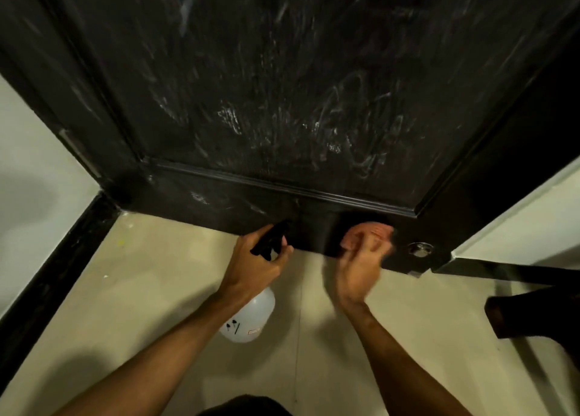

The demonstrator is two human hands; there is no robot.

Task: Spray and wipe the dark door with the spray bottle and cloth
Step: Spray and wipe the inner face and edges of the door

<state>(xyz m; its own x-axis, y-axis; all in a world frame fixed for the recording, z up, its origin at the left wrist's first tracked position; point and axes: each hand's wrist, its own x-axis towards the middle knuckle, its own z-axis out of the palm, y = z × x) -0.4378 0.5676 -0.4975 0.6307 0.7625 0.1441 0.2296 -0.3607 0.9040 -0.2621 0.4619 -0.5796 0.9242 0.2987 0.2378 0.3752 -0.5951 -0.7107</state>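
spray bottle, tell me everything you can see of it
The spray bottle has a rounded, translucent white plastic-looking body with small black marks and a label, plus a black trigger head. The left hand grips its neck, nozzle toward the bottom rail of the dark door. It is tilted, body hanging above the beige floor. Only that hand touches it.

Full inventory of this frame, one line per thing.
dark door: 1, black with white streaks, fills upper view
cloth: 1, pink, against door's bottom rail
spray bottle: 1, white body, black trigger head, above floor
metal fitting: 1, silver, round, door's lower right corner
floor: 1, beige, below door
wall: 1, pale, left of door
skirting: 1, black, along left wall
dark object: 1, dark brown, right edge, unidentifiable
left hand: 1, grips spray bottle
right hand: 1, blurred, holds cloth on door
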